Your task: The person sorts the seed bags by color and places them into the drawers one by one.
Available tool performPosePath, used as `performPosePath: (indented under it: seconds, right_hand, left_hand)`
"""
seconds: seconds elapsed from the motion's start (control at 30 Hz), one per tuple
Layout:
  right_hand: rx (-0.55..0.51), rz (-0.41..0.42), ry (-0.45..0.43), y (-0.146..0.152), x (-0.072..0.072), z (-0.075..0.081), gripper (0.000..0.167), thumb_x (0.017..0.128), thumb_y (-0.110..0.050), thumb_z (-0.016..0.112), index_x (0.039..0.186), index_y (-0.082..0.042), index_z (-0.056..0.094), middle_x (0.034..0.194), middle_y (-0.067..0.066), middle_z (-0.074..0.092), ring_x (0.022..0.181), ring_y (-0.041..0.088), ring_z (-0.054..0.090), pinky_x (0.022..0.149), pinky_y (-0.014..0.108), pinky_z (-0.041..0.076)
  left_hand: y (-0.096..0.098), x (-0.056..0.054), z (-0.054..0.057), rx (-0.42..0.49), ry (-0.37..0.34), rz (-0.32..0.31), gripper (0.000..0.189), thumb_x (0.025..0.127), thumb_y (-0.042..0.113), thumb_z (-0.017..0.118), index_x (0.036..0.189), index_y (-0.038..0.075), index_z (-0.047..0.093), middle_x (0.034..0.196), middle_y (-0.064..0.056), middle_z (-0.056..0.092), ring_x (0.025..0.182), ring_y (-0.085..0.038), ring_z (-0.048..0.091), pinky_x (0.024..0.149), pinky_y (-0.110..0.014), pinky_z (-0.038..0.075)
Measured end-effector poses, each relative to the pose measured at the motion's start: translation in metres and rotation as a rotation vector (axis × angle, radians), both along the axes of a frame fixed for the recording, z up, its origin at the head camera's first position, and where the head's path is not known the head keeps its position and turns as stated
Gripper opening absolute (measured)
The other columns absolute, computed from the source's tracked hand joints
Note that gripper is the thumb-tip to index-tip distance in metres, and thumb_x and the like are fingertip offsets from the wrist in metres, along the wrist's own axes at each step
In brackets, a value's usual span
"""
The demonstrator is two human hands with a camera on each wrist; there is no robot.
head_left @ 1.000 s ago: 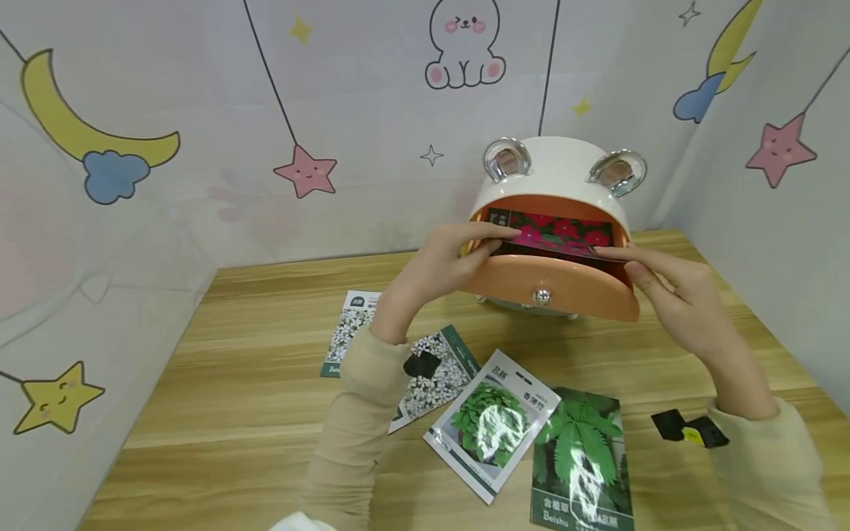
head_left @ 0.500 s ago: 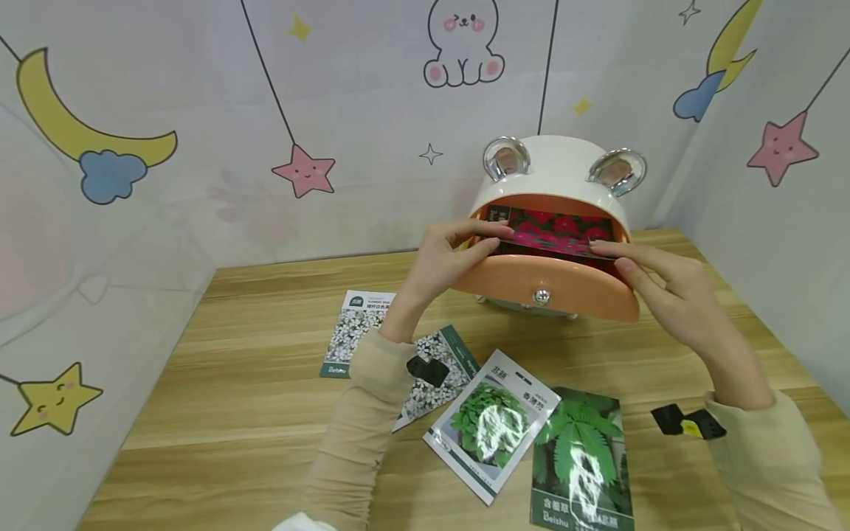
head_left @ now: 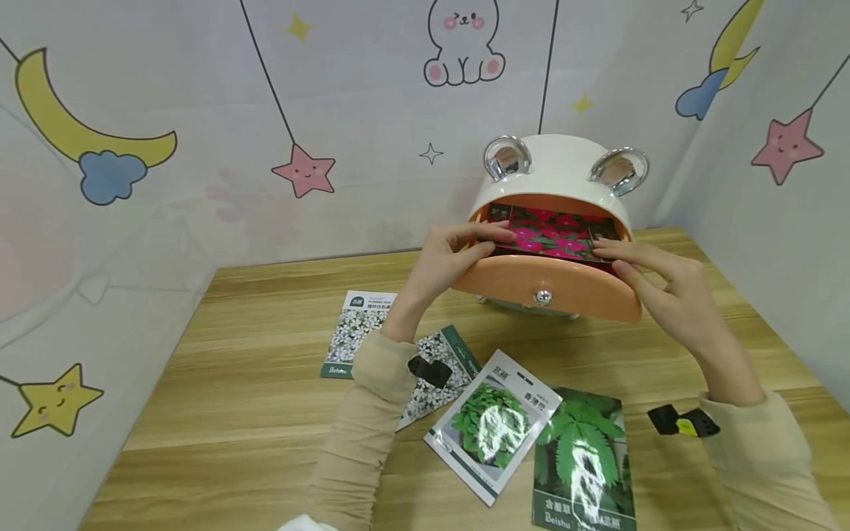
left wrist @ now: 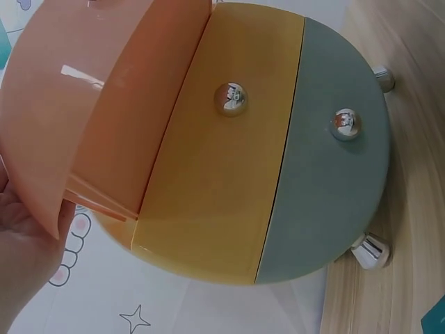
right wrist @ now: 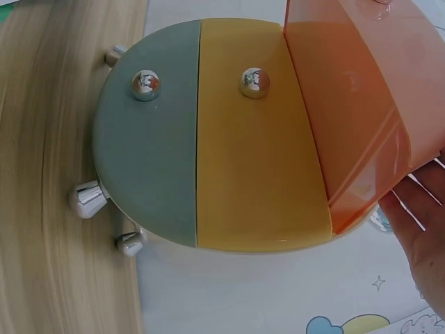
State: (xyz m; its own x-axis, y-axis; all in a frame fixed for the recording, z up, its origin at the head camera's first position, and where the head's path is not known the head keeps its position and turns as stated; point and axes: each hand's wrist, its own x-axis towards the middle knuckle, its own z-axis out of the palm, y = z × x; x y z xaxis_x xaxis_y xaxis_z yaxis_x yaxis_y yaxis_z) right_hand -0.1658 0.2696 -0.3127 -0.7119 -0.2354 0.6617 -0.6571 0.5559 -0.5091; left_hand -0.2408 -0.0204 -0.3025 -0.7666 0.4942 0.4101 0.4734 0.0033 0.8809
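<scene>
A seed packet with pink-red flowers [head_left: 551, 234] lies in the pulled-out orange top drawer [head_left: 505, 279] of a white rounded cabinet [head_left: 564, 162] with silvery ears. My left hand [head_left: 446, 258] is at the drawer's left side, straight fingers on the packet's left part, thumb near the drawer's front edge. On the other side, my right hand [head_left: 680, 291] rests its extended fingers on the packet's right end. Both wrist views show the hands beside the orange drawer front [left wrist: 62, 97]; the packet is hidden there. Below are a shut yellow drawer [right wrist: 254, 153] and a grey-green drawer [right wrist: 149, 153].
Loose seed packets lie on the wooden table [head_left: 232, 413]: a white-flower packet [head_left: 348, 332], a second one [head_left: 438, 369] partly under my left sleeve, a green-leaf packet [head_left: 491, 424] and a fern-like-leaf packet [head_left: 584, 457]. A printed curtain [head_left: 372, 147] hangs behind.
The flower packet, earlier tilted with its near edge raised between my hands, has gone down flatter inside the drawer. My right hand has shifted slightly left; the drawer stays pulled out.
</scene>
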Motion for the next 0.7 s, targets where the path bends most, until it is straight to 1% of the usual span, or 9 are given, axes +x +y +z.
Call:
performPosePath:
  seconds: [0.13,0.27,0.33,0.4,0.5,0.6,0.7]
  right_hand:
    - [-0.012,-0.013,-0.005,0.001,0.001,-0.001,0.030,0.088,0.006,0.061,0.115,-0.005,0.070,0.125,-0.013,0.065,0.120,-0.007,0.055,0.099,0.006,0.039]
    - [-0.016,-0.003,0.001,0.002,0.002,-0.002,0.031,0.088,0.008,0.060,0.115,-0.003,0.069,0.126,-0.004,0.066,0.120,-0.005,0.055,0.099,0.007,0.040]
    - [-0.020,0.003,0.010,0.003,0.003,-0.003,0.030,0.088,0.009,0.060,0.114,-0.002,0.069,0.126,-0.002,0.066,0.120,-0.004,0.056,0.099,0.007,0.041]
    - [-0.023,-0.002,0.019,0.003,0.003,-0.004,0.031,0.087,0.009,0.059,0.114,-0.002,0.070,0.125,-0.003,0.067,0.118,-0.005,0.056,0.098,0.007,0.041]
    - [-0.033,-0.014,0.037,0.003,0.005,-0.005,0.030,0.087,0.010,0.060,0.112,-0.002,0.070,0.122,-0.003,0.068,0.116,-0.005,0.058,0.098,0.008,0.042]
    - [-0.044,-0.029,0.052,0.002,0.007,-0.007,0.030,0.085,0.012,0.061,0.110,-0.002,0.071,0.120,-0.003,0.069,0.115,-0.005,0.059,0.099,0.008,0.042]
    - [-0.074,-0.041,0.067,0.002,0.010,-0.008,0.030,0.084,0.013,0.061,0.109,0.000,0.071,0.119,-0.002,0.070,0.115,-0.004,0.060,0.099,0.009,0.042]
  left_hand:
    - [0.000,0.001,0.000,-0.017,-0.009,0.004,0.026,0.095,0.001,0.051,0.113,0.003,0.070,0.118,-0.015,0.069,0.124,-0.009,0.056,0.100,-0.029,0.048]
    - [0.001,0.001,-0.001,-0.002,-0.027,0.004,0.028,0.096,0.000,0.049,0.114,0.003,0.070,0.121,-0.015,0.068,0.125,-0.009,0.055,0.102,-0.031,0.047]
    - [0.001,0.002,-0.002,0.026,-0.044,0.004,0.028,0.096,0.000,0.049,0.114,0.002,0.069,0.123,-0.015,0.067,0.126,-0.010,0.055,0.103,-0.031,0.046]
    - [0.002,0.003,-0.004,0.065,-0.066,0.010,0.027,0.095,0.001,0.050,0.115,0.001,0.068,0.124,-0.014,0.066,0.124,-0.011,0.056,0.102,-0.031,0.046]
    - [0.002,0.005,-0.007,0.143,-0.081,0.013,0.027,0.095,0.001,0.050,0.117,-0.002,0.066,0.126,-0.015,0.065,0.122,-0.015,0.057,0.103,-0.033,0.046]
    - [0.002,0.006,-0.011,0.208,-0.066,0.019,0.028,0.096,0.003,0.050,0.119,-0.004,0.063,0.127,-0.015,0.064,0.123,-0.017,0.057,0.108,-0.039,0.043]
    - [0.003,0.007,-0.014,0.246,-0.040,0.028,0.029,0.096,0.003,0.049,0.121,-0.005,0.062,0.125,-0.015,0.065,0.123,-0.018,0.057,0.111,-0.044,0.040]
